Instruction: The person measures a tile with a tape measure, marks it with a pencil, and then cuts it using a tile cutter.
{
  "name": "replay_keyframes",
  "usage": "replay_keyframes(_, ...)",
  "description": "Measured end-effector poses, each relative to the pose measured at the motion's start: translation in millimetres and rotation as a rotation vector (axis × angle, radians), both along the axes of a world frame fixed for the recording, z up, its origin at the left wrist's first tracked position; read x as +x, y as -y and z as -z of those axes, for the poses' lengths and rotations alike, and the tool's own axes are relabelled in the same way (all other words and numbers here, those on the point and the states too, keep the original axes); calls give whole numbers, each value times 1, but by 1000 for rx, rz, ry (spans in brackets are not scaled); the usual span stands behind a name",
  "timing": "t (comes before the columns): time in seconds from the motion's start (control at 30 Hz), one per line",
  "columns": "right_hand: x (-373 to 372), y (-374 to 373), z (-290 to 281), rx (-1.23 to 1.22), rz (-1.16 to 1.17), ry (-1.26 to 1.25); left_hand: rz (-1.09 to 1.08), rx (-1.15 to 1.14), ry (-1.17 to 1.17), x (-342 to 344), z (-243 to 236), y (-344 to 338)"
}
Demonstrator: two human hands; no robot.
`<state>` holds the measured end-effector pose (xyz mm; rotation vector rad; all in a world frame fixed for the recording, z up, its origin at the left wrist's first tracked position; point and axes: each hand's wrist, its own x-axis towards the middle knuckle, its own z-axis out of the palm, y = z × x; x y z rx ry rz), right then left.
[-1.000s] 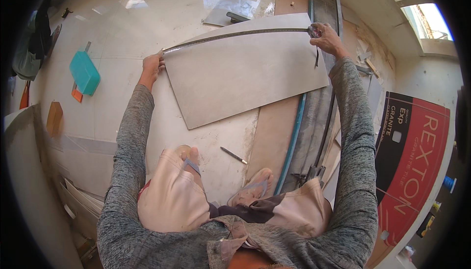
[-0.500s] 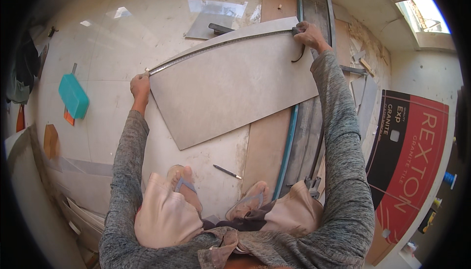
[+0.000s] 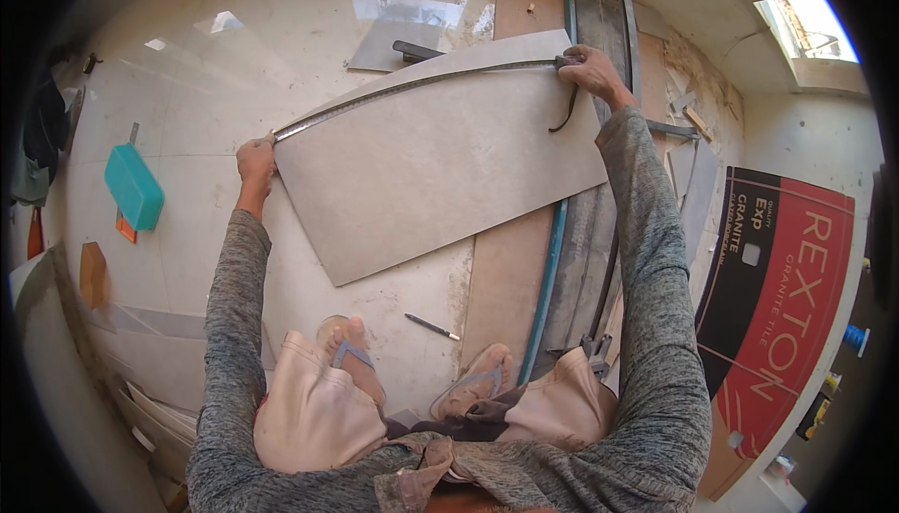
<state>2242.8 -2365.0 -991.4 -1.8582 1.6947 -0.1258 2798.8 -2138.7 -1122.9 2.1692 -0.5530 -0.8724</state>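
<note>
A large grey tile (image 3: 440, 157) lies at a slant in front of me, its right part over the rail of a long tile cutter (image 3: 585, 251). A tape measure (image 3: 421, 78) is drawn out across the tile near its far edge. My left hand (image 3: 255, 162) is closed on the tape's end at the tile's left corner. At the far right, my right hand (image 3: 595, 73) grips the dark tape case, with its black strap hanging onto the tile. A dark pencil or marker (image 3: 432, 327) rests on the floor between my feet.
A teal box (image 3: 134, 187) sits on the floor at left, near a brown block (image 3: 93, 274). Beyond the tile lie a smaller grey tile piece (image 3: 375, 45) and a dark bar (image 3: 417, 51). A red and black carton (image 3: 777, 307) stands at right, near tile offcuts (image 3: 693, 176).
My left hand has shifted slightly left with the tape's end, and more of the tile's left corner shows. The right hand stays nearly in place; the hanging strap has swung a little left.
</note>
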Motion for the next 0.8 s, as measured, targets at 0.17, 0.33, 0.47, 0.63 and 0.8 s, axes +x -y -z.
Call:
replay_keyframes(0.17,-2,-16,-7,-26,-34,-1,21,-3,31,9,-8,10)
replay_keyframes(0.33,19,-34,-11,-9,-64,-26,60,13,102,50,14,13)
replay_keyframes(0.47,10,-30,3,-35,-80,-71,104,95,111,34,4,19)
replay_keyframes(0.63,4,-6,12,-203,-51,-149,139,126,277,30,2,16)
replay_keyframes(0.8,7,6,-1,-262,-38,-105,120,68,438,21,-1,14)
